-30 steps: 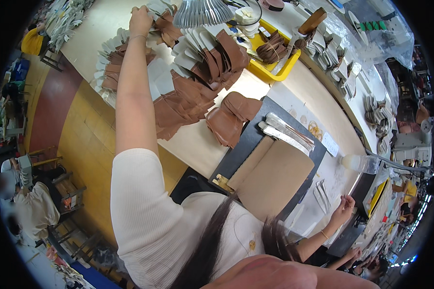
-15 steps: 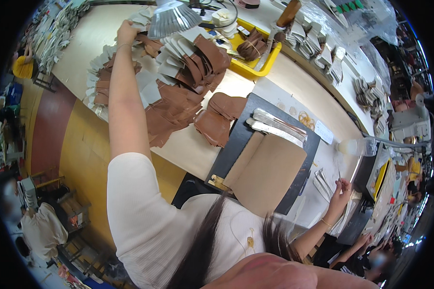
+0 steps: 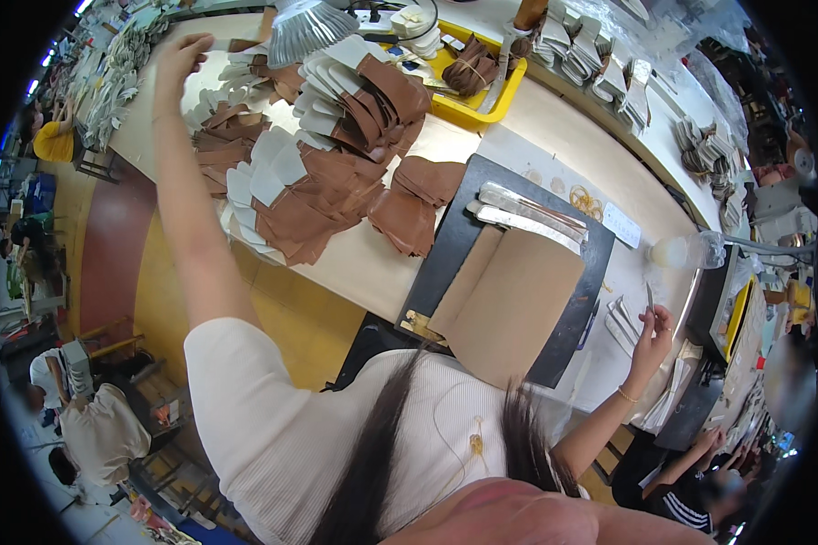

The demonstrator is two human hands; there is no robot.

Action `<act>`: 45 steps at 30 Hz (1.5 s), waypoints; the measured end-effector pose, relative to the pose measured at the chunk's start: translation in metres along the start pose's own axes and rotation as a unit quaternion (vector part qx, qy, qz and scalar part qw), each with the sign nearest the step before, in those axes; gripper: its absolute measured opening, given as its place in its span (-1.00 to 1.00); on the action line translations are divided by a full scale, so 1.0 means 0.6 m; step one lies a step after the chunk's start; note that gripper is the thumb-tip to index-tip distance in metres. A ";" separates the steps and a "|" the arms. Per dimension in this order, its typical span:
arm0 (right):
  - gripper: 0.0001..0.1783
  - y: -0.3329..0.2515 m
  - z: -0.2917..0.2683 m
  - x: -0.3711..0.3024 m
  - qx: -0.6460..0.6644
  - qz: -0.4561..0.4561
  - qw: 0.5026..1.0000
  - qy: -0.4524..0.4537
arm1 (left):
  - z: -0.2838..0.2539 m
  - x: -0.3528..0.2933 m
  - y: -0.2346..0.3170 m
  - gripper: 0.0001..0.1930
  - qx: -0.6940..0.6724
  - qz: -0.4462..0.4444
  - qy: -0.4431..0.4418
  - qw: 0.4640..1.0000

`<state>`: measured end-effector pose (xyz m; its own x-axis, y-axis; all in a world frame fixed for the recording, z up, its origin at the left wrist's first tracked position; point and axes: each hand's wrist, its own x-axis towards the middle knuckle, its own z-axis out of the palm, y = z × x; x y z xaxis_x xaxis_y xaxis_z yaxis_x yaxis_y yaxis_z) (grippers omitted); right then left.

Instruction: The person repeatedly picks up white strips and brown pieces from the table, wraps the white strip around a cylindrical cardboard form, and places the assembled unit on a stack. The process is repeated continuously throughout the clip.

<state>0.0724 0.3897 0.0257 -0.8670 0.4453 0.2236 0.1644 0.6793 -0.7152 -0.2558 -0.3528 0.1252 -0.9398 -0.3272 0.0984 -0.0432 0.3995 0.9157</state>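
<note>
At the far left of the table, my left hand (image 3: 184, 56) has its fingers closed on the edge of a brown leather piece (image 3: 243, 44), partly hidden behind the metal lamp shade (image 3: 307, 32). Below that hand lie fanned stacks of brown and pale leather pieces (image 3: 323, 195). Over the right side of the table, my right hand (image 3: 653, 338) pinches a thin pointed metal tool (image 3: 650, 296), its tip up. Between my arms, a brown sheet of card (image 3: 518, 304) rests on a dark board (image 3: 445, 254), near silvery wrapped bars (image 3: 529, 218).
A yellow tray (image 3: 500, 109) holds a banded brown bundle (image 3: 470, 68). Rubber bands (image 3: 586, 202), a clear plastic bottle (image 3: 686, 252) and pale strips (image 3: 622, 325) lie on the right. Bundled pieces (image 3: 595, 68) line the back shelf. Other people work at both sides.
My left hand has moved left, away from the stacks, with a brown leather piece now at its fingers. The right hand has risen slightly, still pinching the thin tool. The view has shifted a little.
</note>
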 end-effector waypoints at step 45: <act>-0.80 -0.283 0.091 -0.054 0.183 0.183 0.859 -0.443 | 0.403 -0.616 0.124 -0.79 -0.284 -0.264 -0.516 0.764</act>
<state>0.0470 0.2283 0.1036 -0.8328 -0.1375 -0.5362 0.4844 0.2878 -0.8262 0.0067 0.0048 0.0626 -0.6217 0.6518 -0.4343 -0.6305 -0.0874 0.7713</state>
